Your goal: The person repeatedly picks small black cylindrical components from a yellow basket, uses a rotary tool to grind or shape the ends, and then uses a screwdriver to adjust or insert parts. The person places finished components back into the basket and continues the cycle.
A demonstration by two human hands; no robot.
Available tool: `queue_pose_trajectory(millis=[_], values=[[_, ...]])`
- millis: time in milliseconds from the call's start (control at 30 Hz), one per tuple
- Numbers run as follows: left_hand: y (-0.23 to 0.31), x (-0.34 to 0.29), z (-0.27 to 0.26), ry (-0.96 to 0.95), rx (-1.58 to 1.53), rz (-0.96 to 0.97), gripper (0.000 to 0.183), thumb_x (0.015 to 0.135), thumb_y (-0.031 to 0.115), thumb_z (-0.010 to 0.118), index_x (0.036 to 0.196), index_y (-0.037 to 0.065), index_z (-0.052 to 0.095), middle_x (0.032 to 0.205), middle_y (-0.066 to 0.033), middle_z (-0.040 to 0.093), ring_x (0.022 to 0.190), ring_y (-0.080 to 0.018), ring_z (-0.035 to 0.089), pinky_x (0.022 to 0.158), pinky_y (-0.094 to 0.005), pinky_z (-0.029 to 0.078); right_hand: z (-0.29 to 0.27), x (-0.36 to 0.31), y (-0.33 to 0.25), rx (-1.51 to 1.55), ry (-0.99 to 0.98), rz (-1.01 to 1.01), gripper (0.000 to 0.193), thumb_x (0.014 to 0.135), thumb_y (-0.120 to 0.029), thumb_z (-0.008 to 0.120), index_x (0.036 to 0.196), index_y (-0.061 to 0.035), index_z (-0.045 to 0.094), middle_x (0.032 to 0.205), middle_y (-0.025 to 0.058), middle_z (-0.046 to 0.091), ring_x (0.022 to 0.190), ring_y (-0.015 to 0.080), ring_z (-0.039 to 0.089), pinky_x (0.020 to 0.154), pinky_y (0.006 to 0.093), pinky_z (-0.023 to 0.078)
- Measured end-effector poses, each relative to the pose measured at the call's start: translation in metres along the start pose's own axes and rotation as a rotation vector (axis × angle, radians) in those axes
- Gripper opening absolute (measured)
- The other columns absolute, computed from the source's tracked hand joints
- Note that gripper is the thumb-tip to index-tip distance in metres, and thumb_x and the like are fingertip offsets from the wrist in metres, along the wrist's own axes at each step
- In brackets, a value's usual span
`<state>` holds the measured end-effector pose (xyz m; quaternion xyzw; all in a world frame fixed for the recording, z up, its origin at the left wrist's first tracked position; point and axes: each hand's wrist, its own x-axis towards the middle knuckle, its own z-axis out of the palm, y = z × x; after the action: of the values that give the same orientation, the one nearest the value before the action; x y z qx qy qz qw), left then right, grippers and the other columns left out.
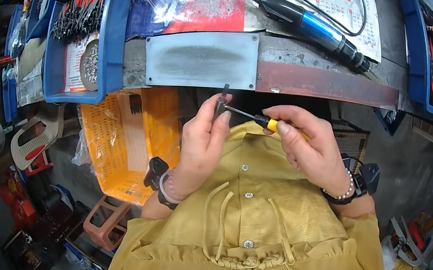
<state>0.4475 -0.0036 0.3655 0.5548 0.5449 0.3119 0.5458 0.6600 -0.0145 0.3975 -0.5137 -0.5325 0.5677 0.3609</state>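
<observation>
A screwdriver [260, 120] met a small dark part [220, 103] beside the bench [298, 56] edge.
The left hand [204, 140] pinched the part, fingertips together; the right hand [309, 145] curled around the yellow handle. The part looked light, stiff, perhaps slick, best held by its sides. The left blue bin [115, 26] held dark, red-marked pieces [82, 12] and silver bits [91, 62]; the right blue bin [413, 53], similar pieces.

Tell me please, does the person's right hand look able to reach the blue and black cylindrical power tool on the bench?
Probably yes: nothing visible stands between the right hand and the power tool, but it would first need to release the yellow-handled metal screwdriver.
</observation>
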Motion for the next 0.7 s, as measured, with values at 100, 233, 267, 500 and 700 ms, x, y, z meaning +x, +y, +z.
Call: queue_pose_trajectory(millis=[100,233,267,500,700], values=[[-0.004,0.000,0.000,0.035,0.209,0.095,0.030,0.102,0.009,0.049,0.130,-0.001,0.052,0.078,0.0028,0.049,0.065,-0.0026,0.040,0.058,-0.0182,0.034,0.004,0.002,0.004,-0.375,0.066,-0.395,0.025,0.090,-0.004,0.060,0.113,0.0060,0.061,0.093,0.0161,0.064,0.070,0.0272,0.065,0.064,0.0321,0.054],[-0.003,-0.005,-0.002,-0.019,-0.167,-0.141,0.028,0.100,0.009,0.050,0.125,-0.005,0.053,0.088,-0.0104,0.062,0.073,-0.0135,0.056,0.068,-0.0268,0.047,0.008,-0.003,0.007,-0.458,0.062,-0.442,0.033,0.084,0.004,0.064,0.116,0.0077,0.060,0.089,0.0167,0.064,0.070,0.0270,0.064,0.060,0.0317,0.053],[-0.003,-0.006,-0.002,-0.021,-0.191,-0.157,0.028,0.100,0.008,0.050,0.125,-0.005,0.053,0.090,-0.0121,0.062,0.074,-0.0146,0.057,0.069,-0.0275,0.047,0.007,-0.004,0.009,-0.452,0.048,-0.416,0.035,0.082,0.006,0.065,0.116,0.0080,0.060,0.088,0.0163,0.063,0.069,0.0273,0.064,0.058,0.0320,0.053],[-0.013,-0.003,0.003,0.150,0.385,0.209,0.027,0.101,0.011,0.050,0.124,-0.002,0.054,0.075,-0.0036,0.054,0.062,-0.0123,0.052,0.058,-0.0267,0.043,0.013,0.001,0.015,-0.839,0.000,-0.666,0.034,0.086,-0.005,0.064,0.119,0.0029,0.061,0.080,0.0083,0.060,0.052,0.0103,0.053,0.041,0.0233,0.041],[-0.011,-0.006,0.007,0.205,0.534,0.168,0.031,0.092,-0.001,0.054,0.123,-0.004,0.051,0.103,-0.0274,0.063,0.090,-0.0475,0.062,0.073,-0.0470,0.051,0.006,0.015,0.013,0.683,-0.099,0.487,0.026,0.096,-0.013,0.058,0.118,0.0011,0.062,0.076,0.0024,0.060,0.053,0.0011,0.043,0.045,0.0186,0.033]])
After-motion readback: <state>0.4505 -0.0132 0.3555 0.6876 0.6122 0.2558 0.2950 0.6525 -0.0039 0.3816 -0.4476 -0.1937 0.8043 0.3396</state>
